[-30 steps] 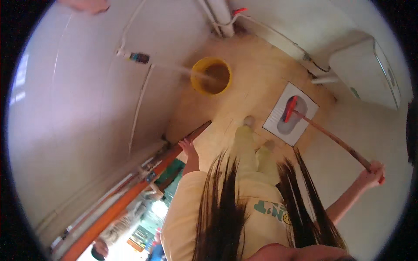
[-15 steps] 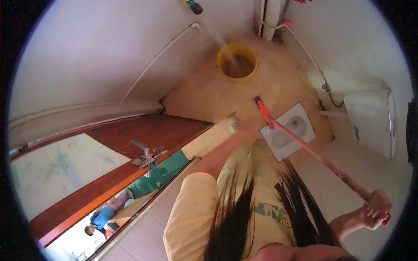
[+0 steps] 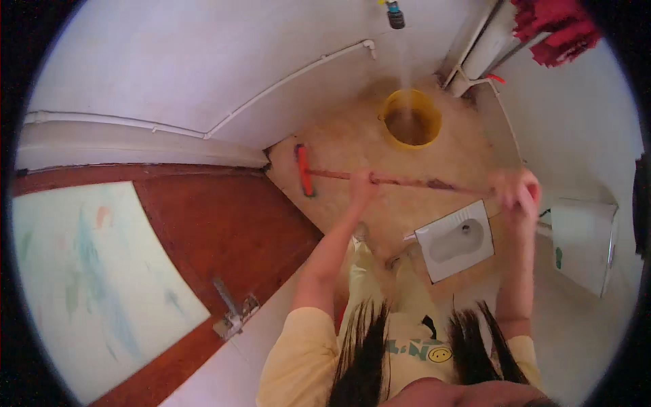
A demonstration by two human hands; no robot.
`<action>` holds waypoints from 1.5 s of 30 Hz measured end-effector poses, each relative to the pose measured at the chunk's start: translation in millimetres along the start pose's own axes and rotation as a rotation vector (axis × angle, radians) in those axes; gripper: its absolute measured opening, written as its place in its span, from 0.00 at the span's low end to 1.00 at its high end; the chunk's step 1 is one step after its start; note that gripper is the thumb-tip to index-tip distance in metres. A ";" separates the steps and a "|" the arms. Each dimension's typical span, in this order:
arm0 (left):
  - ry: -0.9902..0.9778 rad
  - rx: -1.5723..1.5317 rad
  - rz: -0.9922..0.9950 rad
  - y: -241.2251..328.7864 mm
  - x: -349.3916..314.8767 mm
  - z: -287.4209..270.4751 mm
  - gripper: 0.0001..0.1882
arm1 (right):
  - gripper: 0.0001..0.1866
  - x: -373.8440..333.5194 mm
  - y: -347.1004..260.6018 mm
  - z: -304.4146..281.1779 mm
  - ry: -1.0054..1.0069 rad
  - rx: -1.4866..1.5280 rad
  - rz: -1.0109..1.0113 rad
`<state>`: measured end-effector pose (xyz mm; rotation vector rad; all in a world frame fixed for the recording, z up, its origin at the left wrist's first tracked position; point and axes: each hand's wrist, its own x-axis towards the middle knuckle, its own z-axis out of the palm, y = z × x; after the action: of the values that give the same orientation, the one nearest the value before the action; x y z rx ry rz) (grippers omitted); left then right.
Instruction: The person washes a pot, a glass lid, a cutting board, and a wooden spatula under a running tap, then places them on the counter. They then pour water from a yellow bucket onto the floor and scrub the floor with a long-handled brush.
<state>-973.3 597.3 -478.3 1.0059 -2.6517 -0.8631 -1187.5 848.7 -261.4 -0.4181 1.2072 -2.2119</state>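
A long-handled floor brush with a red head (image 3: 304, 171) spans the room above the tan floor, its head at the left. My left hand (image 3: 364, 186) is closed around the handle, nearer the head. Farther right, my right hand (image 3: 517, 193) grips the handle near its other end; its fingers are a little blurred. Just below the handle lies a white squat toilet (image 3: 456, 241), set in the floor. Beyond the handle stands a yellow bucket (image 3: 411, 120), with water streaming into it from a dark-tipped tap (image 3: 395, 15).
A red-brown door (image 3: 224, 224) with a pale panel and metal handle (image 3: 234, 315) fills the left. White pipes (image 3: 285, 78) run along the wall. A white cistern (image 3: 584, 244) hangs at the right. Dark red cloth (image 3: 559, 34) hangs at the far right corner.
The brush has swung left, from beside the squat toilet to near the door, and now lies crosswise. My right hand has risen. The gap by the door, with a person beyond, no longer shows.
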 end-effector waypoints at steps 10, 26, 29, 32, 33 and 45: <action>-0.030 0.234 0.087 -187.8 66.0 31.1 0.04 | 0.07 12.6 224.8 42.9 0.257 0.167 0.095; -0.538 -0.094 0.847 -39.2 46.2 82.2 0.06 | 0.16 -219.7 118.3 42.5 0.572 -0.442 -0.152; -0.557 -0.074 0.901 -80.9 39.0 104.8 0.06 | 0.15 -245.1 161.3 80.6 0.528 -0.375 -0.101; -0.687 -0.165 0.931 -76.3 -5.8 132.9 0.06 | 0.15 -281.3 142.0 83.3 0.583 -0.381 -0.089; -0.766 -0.191 0.874 -79.6 -36.0 131.5 0.06 | 0.15 -295.5 129.9 93.6 0.583 -0.400 -0.090; -0.926 -0.442 0.661 174.0 -283.0 147.7 0.04 | 0.16 -490.8 -114.7 17.2 0.910 -0.782 -0.308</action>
<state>-907.5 954.7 -487.6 -0.5030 -2.8420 -1.8946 -832.8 1190.9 -154.6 0.1880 2.6612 -2.1258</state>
